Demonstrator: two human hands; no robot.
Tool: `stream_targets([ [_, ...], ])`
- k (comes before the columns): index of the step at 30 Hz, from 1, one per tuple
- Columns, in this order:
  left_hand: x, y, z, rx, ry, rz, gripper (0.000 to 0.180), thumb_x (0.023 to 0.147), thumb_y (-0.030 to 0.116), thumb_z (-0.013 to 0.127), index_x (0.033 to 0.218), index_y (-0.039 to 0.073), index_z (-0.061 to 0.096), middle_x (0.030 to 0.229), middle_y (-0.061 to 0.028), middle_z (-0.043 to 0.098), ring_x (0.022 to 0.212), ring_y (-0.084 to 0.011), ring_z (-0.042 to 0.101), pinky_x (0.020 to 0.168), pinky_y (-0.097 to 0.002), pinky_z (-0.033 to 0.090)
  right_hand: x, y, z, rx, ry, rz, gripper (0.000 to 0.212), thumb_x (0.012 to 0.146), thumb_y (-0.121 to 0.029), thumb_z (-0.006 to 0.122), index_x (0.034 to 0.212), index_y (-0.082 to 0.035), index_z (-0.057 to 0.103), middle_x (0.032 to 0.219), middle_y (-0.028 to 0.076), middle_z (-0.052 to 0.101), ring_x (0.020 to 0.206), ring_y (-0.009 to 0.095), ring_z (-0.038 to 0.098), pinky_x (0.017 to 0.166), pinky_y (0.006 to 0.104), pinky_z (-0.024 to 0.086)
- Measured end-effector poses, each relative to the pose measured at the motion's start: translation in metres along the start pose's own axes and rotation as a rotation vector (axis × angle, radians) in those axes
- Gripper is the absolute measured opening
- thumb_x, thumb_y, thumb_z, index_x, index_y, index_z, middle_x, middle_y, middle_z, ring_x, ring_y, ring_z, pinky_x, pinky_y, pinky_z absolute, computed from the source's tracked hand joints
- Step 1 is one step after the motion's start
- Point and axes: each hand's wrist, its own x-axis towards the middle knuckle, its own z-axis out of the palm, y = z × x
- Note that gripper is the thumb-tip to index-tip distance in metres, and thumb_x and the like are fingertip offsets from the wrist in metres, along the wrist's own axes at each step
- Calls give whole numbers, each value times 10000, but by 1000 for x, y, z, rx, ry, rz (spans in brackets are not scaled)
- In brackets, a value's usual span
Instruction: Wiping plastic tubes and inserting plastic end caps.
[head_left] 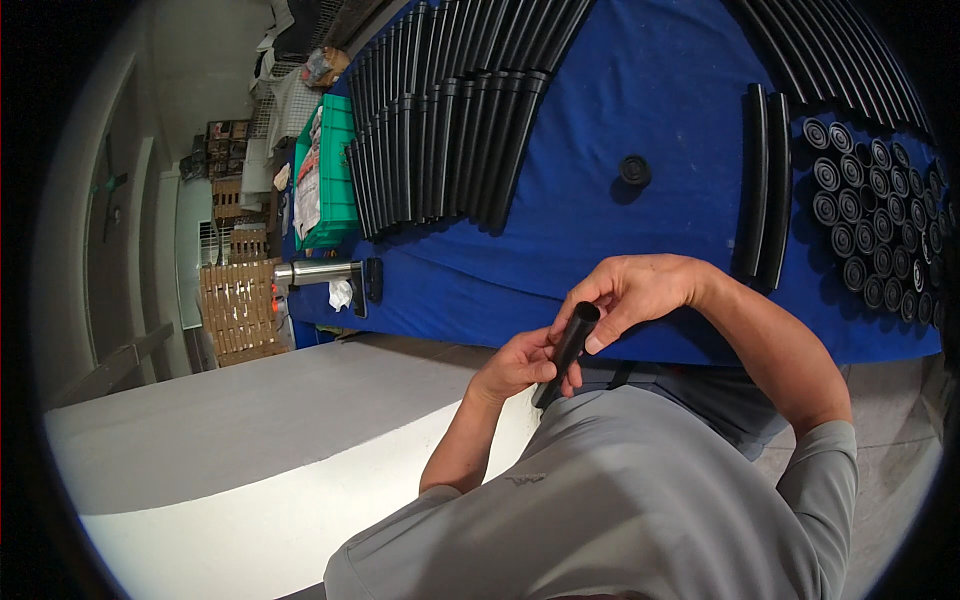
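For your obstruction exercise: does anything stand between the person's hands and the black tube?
Nothing visible does. The left hand grips the black tube low down, and the right hand pinches its upper end directly.

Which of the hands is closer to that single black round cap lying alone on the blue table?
Right. The right hand pinches the black tube's top end just below the lone cap; the left hand grips the tube lower down, farther away.

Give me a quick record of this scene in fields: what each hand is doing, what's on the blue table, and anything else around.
left hand: grips the lower part of a black tube
right hand: fingers at the tube's top end
blue table: rows of long black tubes, two apart, one lone black cap, a batch of caps
table edge: metal cylinder, green crate
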Motion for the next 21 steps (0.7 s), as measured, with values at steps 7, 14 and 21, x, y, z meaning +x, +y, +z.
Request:
stream_targets([
  [7,-3,36,6,483,347,57,395,889,98,694,1244,-41,589,1014,-186,702,888,-255,685,806,-356,543,-2,-19,4,-245,307,90,393,869,-216,754,1134,62,671,785,63,680,640,143,661,591,279,560],
  [14,0,55,45,1185,599,772,292,822,5,704,1110,-37,680,1111,-169,692,996,-271,667,883,-354,523,-1,-11,1,21,606,-178,376,946,-139,660,1261,55,594,940,98,695,818,144,672,767,279,562],
  [21,70,33,6,-247,253,640,550,863,268,769,1353,132,559,1504,-188,422,1384,-313,415,1098,-515,396,4,-4,0,14,457,-215,376,976,-241,635,1255,6,587,951,59,694,861,122,649,760,274,535],
])
